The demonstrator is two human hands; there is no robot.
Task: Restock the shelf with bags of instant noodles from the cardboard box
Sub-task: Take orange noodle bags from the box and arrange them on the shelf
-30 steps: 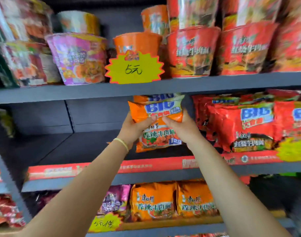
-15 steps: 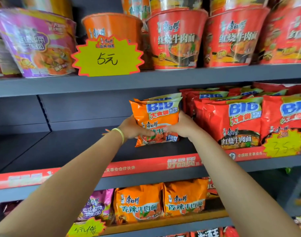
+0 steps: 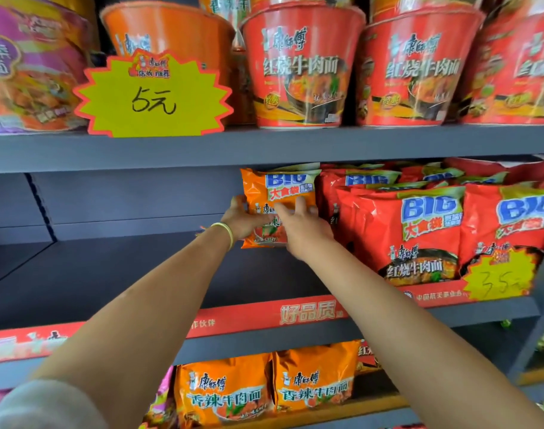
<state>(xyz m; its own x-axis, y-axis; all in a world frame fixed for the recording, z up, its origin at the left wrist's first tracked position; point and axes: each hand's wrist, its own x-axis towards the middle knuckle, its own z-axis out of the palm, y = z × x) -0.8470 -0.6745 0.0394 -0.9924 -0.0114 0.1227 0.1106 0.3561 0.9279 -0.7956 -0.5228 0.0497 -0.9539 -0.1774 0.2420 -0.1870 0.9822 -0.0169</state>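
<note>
The orange noodle bag [image 3: 278,199] stands upright deep on the shelf [image 3: 140,274], touching the red bags [image 3: 419,230] on its left. Left hand [image 3: 243,219] grasps its left edge; right hand [image 3: 301,226] presses flat on its front.

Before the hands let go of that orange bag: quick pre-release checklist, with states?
1. Orange bag upright, front facing out: ok.
2. Bag bottom resting on the middle shelf: cannot tell, the hands hide it.
3. Left hand holds the bag's left edge: ok.
4. Right hand fingers spread flat on the bag's front: ok.
5. Bag set beside the red bags, right edge at them: ok.
6. Bare shelf space left of the bag for more: ok.
</note>
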